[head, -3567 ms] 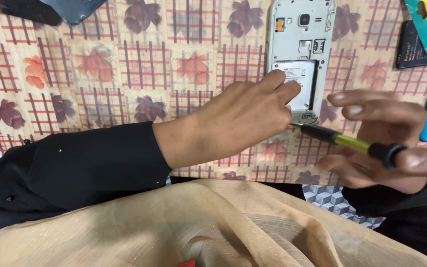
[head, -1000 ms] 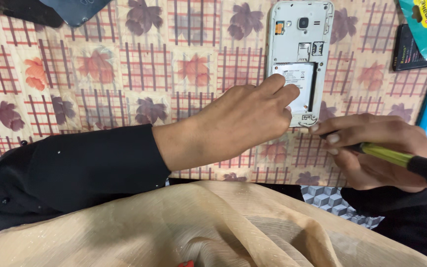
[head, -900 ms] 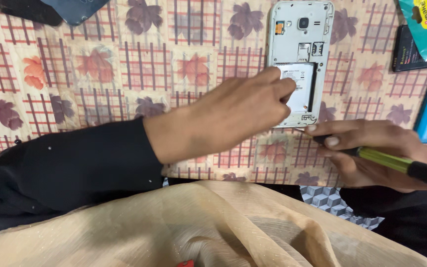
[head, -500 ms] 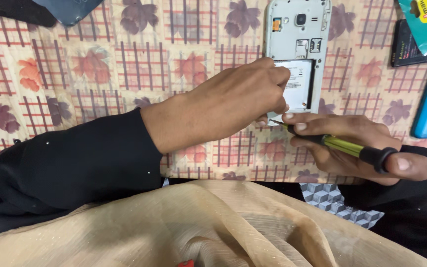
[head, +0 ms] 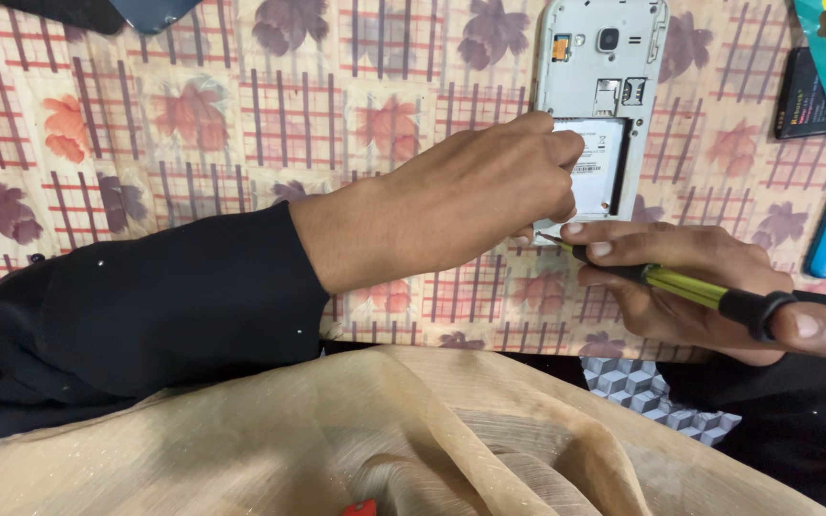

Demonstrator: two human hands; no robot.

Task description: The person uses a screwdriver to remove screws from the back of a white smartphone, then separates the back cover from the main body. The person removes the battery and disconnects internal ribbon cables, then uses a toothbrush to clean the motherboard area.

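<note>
Our left hand (head: 470, 205), sleeved in matte black, pinches its fingertips together at the lower edge of the white, backless phone (head: 602, 86) on the floral tablecloth (head: 193, 124). Our right hand (head: 695, 287) clamps a slim yellow-and-black screwdriver (head: 681, 287), tip at the same edge.

Floral checked tablecloth (head: 241, 105), opened white phone (head: 614, 67)

My left hand (head: 470, 205) reaches across, fingers curled downward; my right hand (head: 709, 287) lies low, fingers pinched closed.
</note>
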